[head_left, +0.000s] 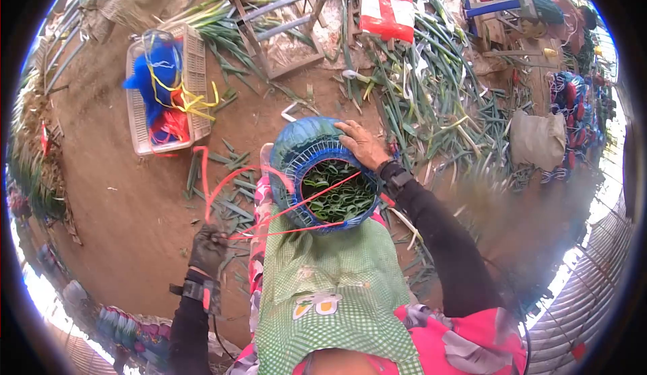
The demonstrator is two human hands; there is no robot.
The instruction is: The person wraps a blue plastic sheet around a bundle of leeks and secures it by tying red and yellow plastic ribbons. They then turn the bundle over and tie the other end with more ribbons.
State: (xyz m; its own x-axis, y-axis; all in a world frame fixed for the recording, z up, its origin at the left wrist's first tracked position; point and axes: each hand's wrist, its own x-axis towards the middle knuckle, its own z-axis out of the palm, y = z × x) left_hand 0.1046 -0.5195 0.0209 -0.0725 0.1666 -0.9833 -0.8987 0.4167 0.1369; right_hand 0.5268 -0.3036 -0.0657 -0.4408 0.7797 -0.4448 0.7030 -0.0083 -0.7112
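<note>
The left hand (209, 243) hides the part of the red string (205, 171) inside it, a brown patch (499, 220) at right is too blurred to recognise, and the near edge cuts the left sleeve (189, 338).

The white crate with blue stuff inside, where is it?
In the head view, the crate sits on the dirt floor at upper left, beyond the left hand and left of the stool-like frame.

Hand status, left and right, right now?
Left hand: closed, holding red string.
Right hand: open, resting on the blue-netted bundle, not closed around it.
</note>
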